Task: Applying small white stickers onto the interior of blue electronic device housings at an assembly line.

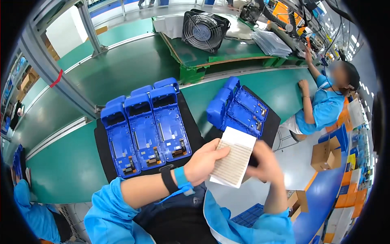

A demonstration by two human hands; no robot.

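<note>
My left hand [205,160] is closed on a sheet of narrow beige strips [232,159] with white paper showing at its top and bottom ends. The thumb lies across the striped face. Just off the sheet's right edge is my right hand [266,162], smeared by motion, its fingers bent; whether it pinches anything cannot be made out. Beyond my left forearm, several blue plastic housings [143,132] with ribbon connectors lie side by side on a black mat [189,118]. More blue housings [243,107] rest on a second black mat [270,118], beyond the sheet.
The green bench [61,162] runs across in front of me. A black fan [203,30] stands on a raised green shelf [174,49], with clear plastic bags [272,42] to its right. A co-worker [321,97] sits at right. Cardboard boxes [327,155] stand at lower right.
</note>
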